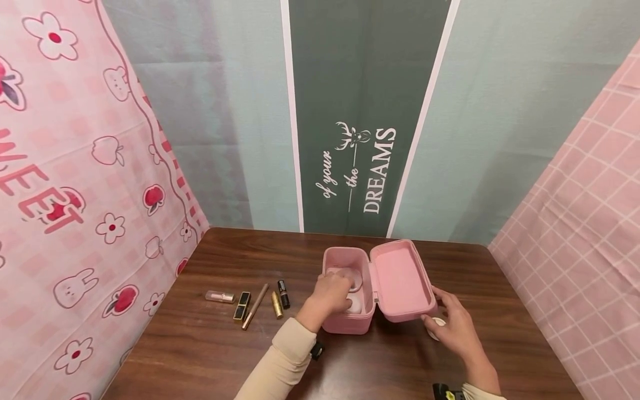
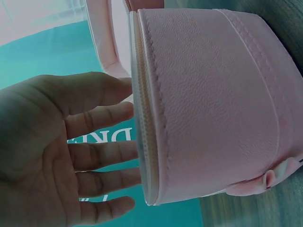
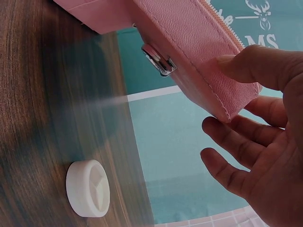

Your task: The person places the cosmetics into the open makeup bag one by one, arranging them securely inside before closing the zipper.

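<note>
A pink zip case (image 1: 347, 325) stands on the table with its lid (image 1: 400, 278) swung out to the right. My left hand (image 1: 332, 293) reaches down into the case; its fingers look straight and spread past the zipped rim in the left wrist view. Beneath that hand lie a rounded white thing (image 1: 355, 303) and a pale round thing, partly hidden. With my right hand (image 1: 454, 323) I hold the lid's outer corner, thumb on its side wall and fingers behind and under it. A white round container (image 3: 87, 189) sits on the table below the right hand.
Left of the case lie a clear lip gloss tube (image 1: 220, 296), a black-and-gold case (image 1: 242, 306), a slim gold-brown pencil (image 1: 255, 306), a gold lipstick (image 1: 277, 305) and a black tube (image 1: 283, 294). Patterned cloths hang around the wooden table (image 1: 200, 355).
</note>
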`<state>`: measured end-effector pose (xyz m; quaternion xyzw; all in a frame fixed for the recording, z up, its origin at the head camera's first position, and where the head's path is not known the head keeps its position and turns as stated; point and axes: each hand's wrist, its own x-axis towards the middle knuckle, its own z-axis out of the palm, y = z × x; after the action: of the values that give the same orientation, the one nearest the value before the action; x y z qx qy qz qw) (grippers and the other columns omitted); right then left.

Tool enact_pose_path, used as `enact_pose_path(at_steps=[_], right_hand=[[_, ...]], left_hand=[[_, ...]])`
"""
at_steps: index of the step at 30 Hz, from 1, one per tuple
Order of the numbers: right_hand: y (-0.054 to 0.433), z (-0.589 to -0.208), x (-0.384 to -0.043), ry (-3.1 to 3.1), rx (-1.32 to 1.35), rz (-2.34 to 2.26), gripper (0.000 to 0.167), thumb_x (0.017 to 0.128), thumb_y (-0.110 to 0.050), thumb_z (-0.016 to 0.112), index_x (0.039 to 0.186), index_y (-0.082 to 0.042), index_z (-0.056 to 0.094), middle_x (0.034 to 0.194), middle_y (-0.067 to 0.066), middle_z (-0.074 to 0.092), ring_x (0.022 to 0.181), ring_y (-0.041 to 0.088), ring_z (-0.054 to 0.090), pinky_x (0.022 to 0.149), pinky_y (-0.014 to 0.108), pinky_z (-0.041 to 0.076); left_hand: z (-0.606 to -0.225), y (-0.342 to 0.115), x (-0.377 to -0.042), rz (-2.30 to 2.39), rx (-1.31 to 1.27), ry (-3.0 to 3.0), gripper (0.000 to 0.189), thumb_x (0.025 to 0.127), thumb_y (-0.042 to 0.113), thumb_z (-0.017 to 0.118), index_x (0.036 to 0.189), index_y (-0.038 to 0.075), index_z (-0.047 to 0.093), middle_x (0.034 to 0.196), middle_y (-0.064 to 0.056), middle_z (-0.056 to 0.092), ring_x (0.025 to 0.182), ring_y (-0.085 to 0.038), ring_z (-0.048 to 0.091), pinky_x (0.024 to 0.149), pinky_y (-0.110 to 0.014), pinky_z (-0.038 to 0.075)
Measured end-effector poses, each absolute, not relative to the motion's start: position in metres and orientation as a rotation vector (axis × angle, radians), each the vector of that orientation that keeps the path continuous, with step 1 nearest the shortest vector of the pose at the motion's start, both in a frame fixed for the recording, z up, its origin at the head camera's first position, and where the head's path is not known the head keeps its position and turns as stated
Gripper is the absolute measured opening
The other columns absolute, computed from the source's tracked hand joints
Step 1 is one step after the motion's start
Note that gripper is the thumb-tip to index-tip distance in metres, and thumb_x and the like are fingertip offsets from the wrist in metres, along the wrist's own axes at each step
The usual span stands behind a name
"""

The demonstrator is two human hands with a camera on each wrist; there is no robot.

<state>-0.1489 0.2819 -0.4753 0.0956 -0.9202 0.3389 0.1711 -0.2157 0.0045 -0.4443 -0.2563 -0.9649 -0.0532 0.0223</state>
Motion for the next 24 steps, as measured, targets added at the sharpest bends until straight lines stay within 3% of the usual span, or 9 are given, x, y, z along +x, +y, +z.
enact_pose_path(at_steps=[11, 17, 24], right_hand=[[0.283, -0.476, -0.150, -2.609, 0.284, 0.951, 0.066, 0.068, 0.000, 0.078, 0.126, 0.007, 0.047, 0.112, 0.023, 0.053, 0.095, 0.037, 0.055, 0.076, 0.052, 0.047], [0.284, -0.477, -0.150, -2.594, 0.289, 0.947, 0.066, 0.067, 0.001, 0.077, 0.126, 0.007, 0.047, 0.112, 0.023, 0.052, 0.095, 0.037, 0.055, 0.075, 0.053, 0.047], [0.284, -0.476, -0.150, -2.613, 0.279, 0.954, 0.066, 0.068, 0.000, 0.078, 0.126, 0.007, 0.047, 0.112, 0.023, 0.053, 0.095, 0.036, 0.056, 0.075, 0.052, 0.047]], left_hand=[[-0.446, -0.009, -0.203, -0.195, -0.732, -2.928, 0.027, 0.074, 0.027, 0.071, 0.099, 0.020, 0.068, 0.088, -0.001, 0.058, 0.080, -0.021, 0.055, 0.062, -0.036, 0.039], [-0.447, -0.020, -0.199, -0.249, -0.692, -2.884, 0.019, 0.076, 0.026, 0.071, 0.092, 0.017, 0.067, 0.081, -0.001, 0.055, 0.072, -0.022, 0.053, 0.059, -0.036, 0.038], [-0.451, -0.033, -0.197, -0.311, -0.648, -2.864, 0.026, 0.075, 0.027, 0.072, 0.098, 0.015, 0.069, 0.087, -0.006, 0.058, 0.075, -0.025, 0.054, 0.061, -0.038, 0.038]])
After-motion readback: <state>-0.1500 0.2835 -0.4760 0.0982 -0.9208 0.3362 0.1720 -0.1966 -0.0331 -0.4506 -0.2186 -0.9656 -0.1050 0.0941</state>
